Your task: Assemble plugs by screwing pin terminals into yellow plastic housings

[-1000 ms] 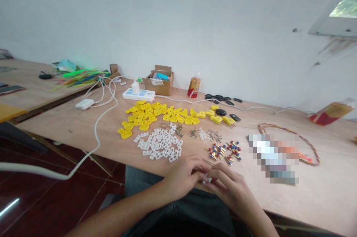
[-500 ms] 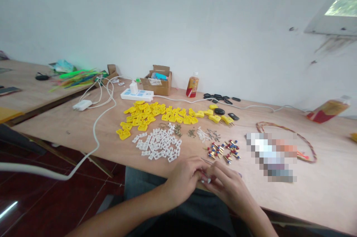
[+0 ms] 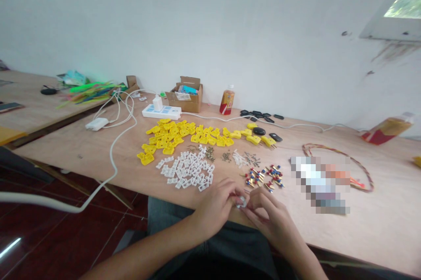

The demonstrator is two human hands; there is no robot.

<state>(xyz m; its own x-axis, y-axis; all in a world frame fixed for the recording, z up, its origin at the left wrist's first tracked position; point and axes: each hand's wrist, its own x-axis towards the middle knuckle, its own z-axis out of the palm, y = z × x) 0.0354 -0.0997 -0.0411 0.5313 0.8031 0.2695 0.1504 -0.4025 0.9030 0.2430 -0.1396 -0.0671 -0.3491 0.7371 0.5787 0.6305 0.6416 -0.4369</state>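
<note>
Here's the worktop [image 3: 82, 148], cardboard box [image 3: 184, 104] up at twelve o'clock with a blue packet [image 3: 188, 90] inside; down at six, left hand [image 3: 215, 207] and right hand [image 3: 271, 218] close together, both pinching a small white plastic piece [image 3: 241, 202]!

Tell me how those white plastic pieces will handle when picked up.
The white plastic pieces look thin and light, so they probably scatter if brushed. Their open frames may snag each other, and the slim bars could snap under force.

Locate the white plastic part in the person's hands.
In the head view, the white plastic part sits between the left hand and right hand, just below and left of the red-and-blue-tipped metal terminals.
</note>
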